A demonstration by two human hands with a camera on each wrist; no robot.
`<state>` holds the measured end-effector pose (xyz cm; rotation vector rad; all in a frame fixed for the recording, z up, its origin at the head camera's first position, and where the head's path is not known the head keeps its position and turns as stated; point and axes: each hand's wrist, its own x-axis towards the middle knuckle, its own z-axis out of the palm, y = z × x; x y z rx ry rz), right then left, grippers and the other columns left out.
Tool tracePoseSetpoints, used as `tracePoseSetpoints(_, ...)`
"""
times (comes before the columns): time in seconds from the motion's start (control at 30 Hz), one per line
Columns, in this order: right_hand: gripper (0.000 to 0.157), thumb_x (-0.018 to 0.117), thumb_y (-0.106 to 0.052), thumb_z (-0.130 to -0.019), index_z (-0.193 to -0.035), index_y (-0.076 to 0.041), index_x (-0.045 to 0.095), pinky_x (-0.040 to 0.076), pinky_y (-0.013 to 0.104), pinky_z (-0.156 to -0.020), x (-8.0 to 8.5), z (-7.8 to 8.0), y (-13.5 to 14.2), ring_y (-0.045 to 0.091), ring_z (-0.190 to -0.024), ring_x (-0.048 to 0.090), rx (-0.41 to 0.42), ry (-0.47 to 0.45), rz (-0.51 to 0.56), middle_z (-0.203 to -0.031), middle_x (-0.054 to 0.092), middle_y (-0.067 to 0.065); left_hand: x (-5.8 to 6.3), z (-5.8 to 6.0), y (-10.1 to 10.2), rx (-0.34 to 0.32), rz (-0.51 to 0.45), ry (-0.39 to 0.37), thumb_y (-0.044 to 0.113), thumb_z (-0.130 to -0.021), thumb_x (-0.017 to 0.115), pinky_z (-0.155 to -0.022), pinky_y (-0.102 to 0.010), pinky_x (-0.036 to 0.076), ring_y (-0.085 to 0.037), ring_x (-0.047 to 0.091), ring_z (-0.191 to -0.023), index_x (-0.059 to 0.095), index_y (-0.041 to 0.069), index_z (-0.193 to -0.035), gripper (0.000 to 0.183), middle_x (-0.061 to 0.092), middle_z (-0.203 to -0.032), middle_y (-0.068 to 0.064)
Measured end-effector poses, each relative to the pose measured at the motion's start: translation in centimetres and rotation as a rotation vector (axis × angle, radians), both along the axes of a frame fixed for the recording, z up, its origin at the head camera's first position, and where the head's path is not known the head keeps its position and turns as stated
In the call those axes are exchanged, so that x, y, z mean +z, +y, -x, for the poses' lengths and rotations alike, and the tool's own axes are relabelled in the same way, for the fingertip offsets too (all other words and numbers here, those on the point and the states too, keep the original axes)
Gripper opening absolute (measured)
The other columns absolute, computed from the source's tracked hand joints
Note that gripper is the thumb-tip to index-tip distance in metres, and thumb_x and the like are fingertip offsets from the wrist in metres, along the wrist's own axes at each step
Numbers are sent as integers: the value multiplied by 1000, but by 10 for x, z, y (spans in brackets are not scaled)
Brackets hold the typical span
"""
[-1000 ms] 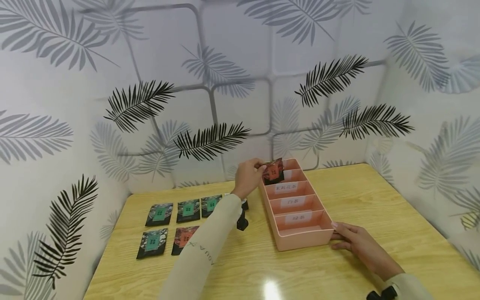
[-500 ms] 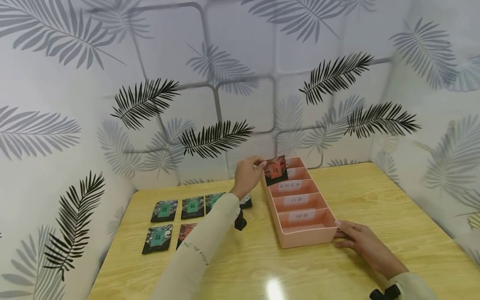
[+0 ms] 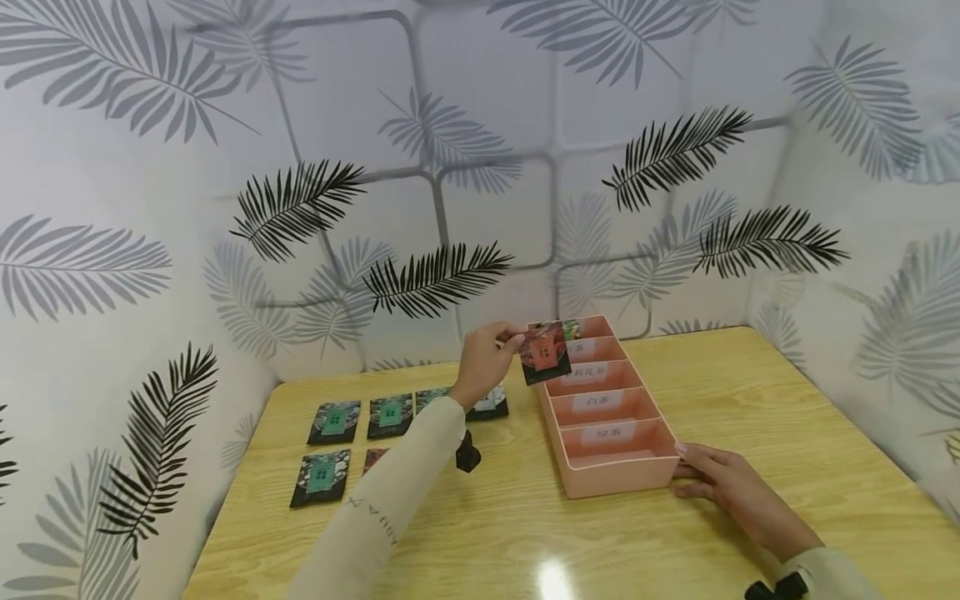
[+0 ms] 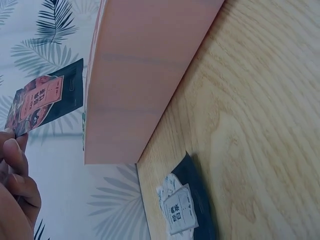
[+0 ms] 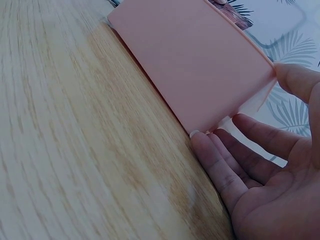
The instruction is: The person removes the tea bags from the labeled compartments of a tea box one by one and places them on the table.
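Observation:
My left hand (image 3: 486, 360) pinches the upper corner of a dark tea sachet (image 3: 545, 353) with a red label. The sachet hangs tilted and overlaps the left rim of a long pink divided box (image 3: 618, 479). In the left wrist view, fingertips and thumb meet at the end of this sachet (image 4: 40, 100), beside the box wall (image 4: 140, 75). My right hand (image 3: 731, 492) holds the box's near right corner. In the right wrist view, its thumb (image 5: 297, 80) lies at the rim and the fingertips reach the lower edge.
Several sachets lie left of the box, including green-labelled ones (image 3: 334, 422) (image 3: 321, 477) and a white-labelled one (image 4: 180, 210). My left sleeve (image 3: 390, 500) partly hides a red-labelled sachet (image 3: 373, 458). A colourful packet (image 3: 572, 330) shows in the box's rear compartment. A patterned wall stands behind.
My left hand has drawn the red-labelled sachet slightly left and down, uncovering the colourful packet at the rear. My right hand stays at the box corner. The head view has shifted slightly.

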<state>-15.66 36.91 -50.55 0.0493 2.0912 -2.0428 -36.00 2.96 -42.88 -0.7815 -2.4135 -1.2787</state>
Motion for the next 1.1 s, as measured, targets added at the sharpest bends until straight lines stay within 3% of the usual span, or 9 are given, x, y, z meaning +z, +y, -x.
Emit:
tracePoseSetpoints(0.5, 74, 48, -42, -110, -151, 18, 32, 56, 38, -93, 0, 3, -1, 12, -109, 68, -14, -27, -11, -126, 68, 6, 3, -9, -25, -19, 30, -37, 24, -104, 65, -76, -32, 55, -14, 67, -94, 77, 12, -110, 18, 73, -99, 0)
tracePoseSetpoints(1.1, 73, 47, -40, -111, -150, 19, 31, 56, 40, -93, 0, 2, -3, 13, -110, 68, -10, -15, -20, -128, 66, 9, -5, -29, -63, -33, 38, -39, 20, -104, 65, -73, -32, 55, -13, 66, -89, 76, 12, -106, 14, 72, -94, 2)
